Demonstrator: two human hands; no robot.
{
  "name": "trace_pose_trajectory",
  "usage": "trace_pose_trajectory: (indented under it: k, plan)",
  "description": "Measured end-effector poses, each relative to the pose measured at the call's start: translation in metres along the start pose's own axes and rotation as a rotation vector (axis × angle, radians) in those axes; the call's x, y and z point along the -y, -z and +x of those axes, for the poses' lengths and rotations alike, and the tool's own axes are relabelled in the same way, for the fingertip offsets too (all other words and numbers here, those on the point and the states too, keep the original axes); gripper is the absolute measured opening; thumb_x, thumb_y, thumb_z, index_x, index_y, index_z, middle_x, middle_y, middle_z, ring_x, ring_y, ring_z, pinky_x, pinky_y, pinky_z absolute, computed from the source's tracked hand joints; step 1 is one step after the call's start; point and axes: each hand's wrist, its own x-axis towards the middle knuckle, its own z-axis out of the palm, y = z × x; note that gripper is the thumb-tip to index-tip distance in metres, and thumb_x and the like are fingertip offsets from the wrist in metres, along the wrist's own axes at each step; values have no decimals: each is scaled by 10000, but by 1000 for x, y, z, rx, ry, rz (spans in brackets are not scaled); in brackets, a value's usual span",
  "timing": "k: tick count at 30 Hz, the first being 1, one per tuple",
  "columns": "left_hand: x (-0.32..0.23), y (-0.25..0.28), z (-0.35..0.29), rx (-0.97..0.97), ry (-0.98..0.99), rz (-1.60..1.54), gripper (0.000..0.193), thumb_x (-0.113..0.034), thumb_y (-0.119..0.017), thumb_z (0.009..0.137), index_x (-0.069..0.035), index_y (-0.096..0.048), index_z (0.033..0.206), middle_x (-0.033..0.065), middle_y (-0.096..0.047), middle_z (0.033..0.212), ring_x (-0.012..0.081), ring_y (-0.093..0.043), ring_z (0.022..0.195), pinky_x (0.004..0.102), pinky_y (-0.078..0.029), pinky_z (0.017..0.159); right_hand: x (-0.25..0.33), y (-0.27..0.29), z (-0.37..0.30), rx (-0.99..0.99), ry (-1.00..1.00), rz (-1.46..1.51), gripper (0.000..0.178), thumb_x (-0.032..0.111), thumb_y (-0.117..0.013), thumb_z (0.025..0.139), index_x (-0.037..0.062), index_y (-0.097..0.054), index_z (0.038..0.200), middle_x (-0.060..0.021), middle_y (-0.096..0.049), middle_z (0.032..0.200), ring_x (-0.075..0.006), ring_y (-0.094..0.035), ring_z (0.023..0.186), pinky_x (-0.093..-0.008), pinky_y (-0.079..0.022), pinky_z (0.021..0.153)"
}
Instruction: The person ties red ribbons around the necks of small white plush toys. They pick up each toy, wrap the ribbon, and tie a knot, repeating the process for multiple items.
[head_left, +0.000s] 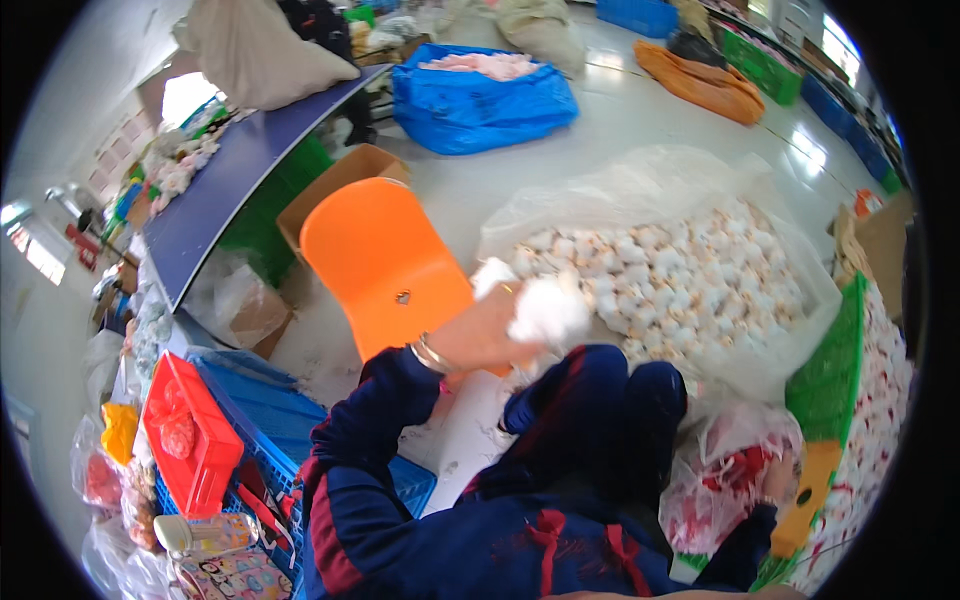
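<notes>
My left hand [482,328] is raised in front of the orange chair [375,250], its fingers closed on a white fluffy plush piece [552,312]. Another bit of white fluff shows just beyond the knuckles. Low on the right, my right hand [778,478] is at the mouth of a clear plastic bag [690,500] with red pieces [738,466] in it. The fingers of that hand are too hidden by the bag and too small to read. Ahead of my knees, a large translucent bag [620,190] lies spread open under a heap of white plush pieces [690,270].
A green crate [832,370] holding white and red pieces stands at my right. On the left are a red tray [212,455], a blue crate [265,405] and a bottle [205,533]. A blue-topped table [250,150] and a blue sack [480,112] stand farther off.
</notes>
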Motion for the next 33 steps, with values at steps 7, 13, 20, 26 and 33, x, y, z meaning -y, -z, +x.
trace_pose_trajectory:
  k: [7, 13, 20, 26, 33]
  plan:
    - [-36, -194, -52, 612, -695, 158, 669, -249, -810, 697, 4, -576, 1270, 148, -584, 1248, 327, -497, 1290, 418, -463, 1077, 51, 9, 9, -44, 5, 93, 233, 166, -558, 916, -23, -668, 997, -277, -664, 938, -476, -610, 901, -523, -475, 774]
    - [-62, -204, -64, 699, -616, 58, 623, -218, -761, 805, -17, -533, 1349, 177, -578, 1338, 368, -525, 1315, 445, -466, 1071, 106, 58, -8, -133, -22, 479, 240, 165, -538, 931, -31, -660, 998, -231, -671, 862, -374, -635, 787, -432, -485, 726]
    - [-51, -245, -71, 509, -498, -141, 596, -303, -681, 909, -26, -479, 1396, 229, -629, 1229, 421, -617, 1170, 465, -498, 1014, 69, 50, 2, 88, -202, 183, 232, 158, -609, 945, 7, -717, 1085, -203, -732, 917, -367, -693, 842, -428, -519, 771]
    - [-75, -213, -69, 557, -577, -166, 530, -210, -758, 837, -31, -545, 1288, 219, -626, 1221, 423, -604, 1158, 467, -507, 981, 93, 69, 5, -177, 258, 137, 340, 61, -618, 854, 50, -681, 1188, -199, -685, 1207, -397, -648, 1089, -445, -517, 960]
    - [-47, -180, -56, 527, -438, -156, 415, -134, -742, 907, -35, -612, 1289, 136, -682, 1172, 260, -686, 997, 336, -549, 832, 128, 142, 18, 8, -348, 961, 163, 145, -581, 1019, 34, -678, 1088, 26, -536, 728, -61, -427, 546, -221, -335, 506]
